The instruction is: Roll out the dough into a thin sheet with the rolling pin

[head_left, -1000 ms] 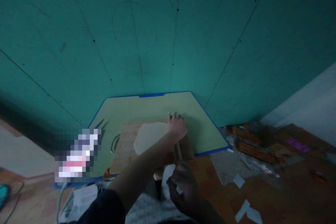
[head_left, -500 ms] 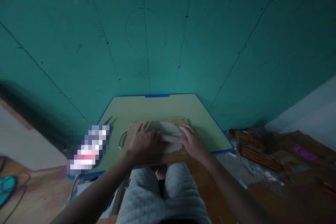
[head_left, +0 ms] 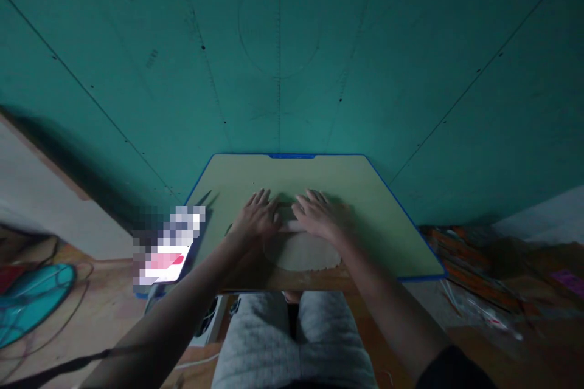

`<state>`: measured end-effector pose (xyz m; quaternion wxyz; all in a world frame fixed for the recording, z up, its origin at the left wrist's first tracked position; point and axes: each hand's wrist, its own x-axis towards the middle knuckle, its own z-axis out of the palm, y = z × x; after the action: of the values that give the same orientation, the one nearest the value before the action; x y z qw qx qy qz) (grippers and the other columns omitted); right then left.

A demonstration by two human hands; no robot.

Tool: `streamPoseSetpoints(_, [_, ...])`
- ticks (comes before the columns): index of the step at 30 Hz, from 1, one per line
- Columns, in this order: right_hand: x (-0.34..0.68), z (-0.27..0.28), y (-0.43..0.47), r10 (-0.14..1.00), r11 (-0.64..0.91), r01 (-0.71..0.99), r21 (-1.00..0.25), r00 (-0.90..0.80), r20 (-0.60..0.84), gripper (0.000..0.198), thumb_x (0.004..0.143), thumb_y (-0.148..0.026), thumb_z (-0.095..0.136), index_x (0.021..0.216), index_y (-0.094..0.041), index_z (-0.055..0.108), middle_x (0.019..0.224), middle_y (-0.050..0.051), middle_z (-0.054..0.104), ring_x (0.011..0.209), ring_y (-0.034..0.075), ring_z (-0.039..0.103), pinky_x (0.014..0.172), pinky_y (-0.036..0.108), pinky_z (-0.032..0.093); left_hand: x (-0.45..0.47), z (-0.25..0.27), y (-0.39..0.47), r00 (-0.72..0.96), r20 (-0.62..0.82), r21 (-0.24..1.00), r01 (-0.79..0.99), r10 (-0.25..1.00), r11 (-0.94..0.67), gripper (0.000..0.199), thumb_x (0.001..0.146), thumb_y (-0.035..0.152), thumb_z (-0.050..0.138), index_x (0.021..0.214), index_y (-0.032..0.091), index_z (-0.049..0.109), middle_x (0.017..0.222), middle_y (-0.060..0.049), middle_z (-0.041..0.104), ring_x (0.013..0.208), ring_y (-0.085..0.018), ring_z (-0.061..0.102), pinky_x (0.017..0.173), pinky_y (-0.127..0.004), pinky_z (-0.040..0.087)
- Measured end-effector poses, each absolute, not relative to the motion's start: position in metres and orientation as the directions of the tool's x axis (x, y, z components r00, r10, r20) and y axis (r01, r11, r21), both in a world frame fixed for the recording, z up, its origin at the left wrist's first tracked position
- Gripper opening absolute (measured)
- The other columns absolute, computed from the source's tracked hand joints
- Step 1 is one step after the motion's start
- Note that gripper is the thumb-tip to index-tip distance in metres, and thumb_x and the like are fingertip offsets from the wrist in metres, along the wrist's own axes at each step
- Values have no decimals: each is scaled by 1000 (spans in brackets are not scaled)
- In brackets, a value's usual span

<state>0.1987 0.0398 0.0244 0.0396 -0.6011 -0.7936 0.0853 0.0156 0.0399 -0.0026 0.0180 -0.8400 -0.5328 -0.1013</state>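
Observation:
A thin pale sheet of dough point(head_left: 301, 254) lies on a wooden board point(head_left: 287, 281) at the near edge of a small table point(head_left: 292, 176). Across the far part of the dough runs a pale rolling pin point(head_left: 292, 226). My left hand point(head_left: 258, 217) rests on the pin's left end, its fingers stretched forward. On the right end lies my right hand point(head_left: 317, 214), palm down with fingers extended. Both palms cover the ends of the pin, and neither hand wraps round it.
At the table's left stands a lit, pixelated screen point(head_left: 168, 255), with a dark pointed object point(head_left: 207, 198) behind it. A green wall point(head_left: 292, 115) rises beyond the table. Packaged items point(head_left: 479, 304) clutter the floor at right; a teal round object point(head_left: 41, 298) lies at left.
Both hands have moved forward with the rolling pin to the far part of the dough and come closer together. More dough shows on the near side. The camera view has shifted.

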Motion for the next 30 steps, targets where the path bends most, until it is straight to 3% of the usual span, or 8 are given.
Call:
streamPoseSetpoints(6, [200, 10, 21, 944, 328, 940, -93, -322, 77, 54, 98, -41, 36, 142, -13, 49, 154, 18, 37, 145, 29, 26, 118, 48, 11, 17, 0, 14, 385, 289, 48, 909, 876, -415, 49, 92, 29, 39, 134, 8, 54, 142, -19, 52, 140, -33, 36, 114, -52, 32])
streamPoseSetpoints(15, [199, 7, -41, 913, 367, 927, -81, -342, 224, 54, 94, -29, 37, 139, 0, 48, 150, 20, 42, 138, 29, 38, 114, 43, 28, 20, -6, -42, 366, 406, 68, 902, 837, -427, 51, 95, 28, 33, 132, -3, 52, 139, -25, 52, 135, -34, 44, 111, -51, 38])
streamPoseSetpoints(20, [198, -7, -88, 892, 366, 928, -68, -329, 311, 57, 90, -23, 40, 142, 0, 43, 151, 20, 41, 134, 32, 41, 110, 48, 32, 12, -12, -86, 382, 417, 111, 879, 825, -463, 49, 94, 26, 37, 136, 3, 48, 140, -22, 53, 130, -32, 49, 109, -51, 40])
streamPoseSetpoints(26, [200, -22, -113, 837, 412, 907, -84, -340, 428, 52, 91, -23, 44, 139, -3, 46, 141, 18, 52, 131, 30, 42, 112, 48, 28, 6, -27, -112, 413, 466, 108, 851, 782, -514, 57, 90, 22, 46, 143, 6, 37, 146, -21, 46, 138, -34, 39, 110, -56, 39])
streamPoseSetpoints(30, [201, -19, -99, 848, 407, 906, -120, -325, 419, 37, 93, -21, 45, 127, -11, 57, 121, 14, 64, 111, 27, 53, 100, 44, 38, -4, -2, -108, 404, 473, 260, 786, 783, -562, 43, 95, 26, 42, 137, 15, 48, 139, -15, 55, 130, -30, 50, 101, -51, 50])
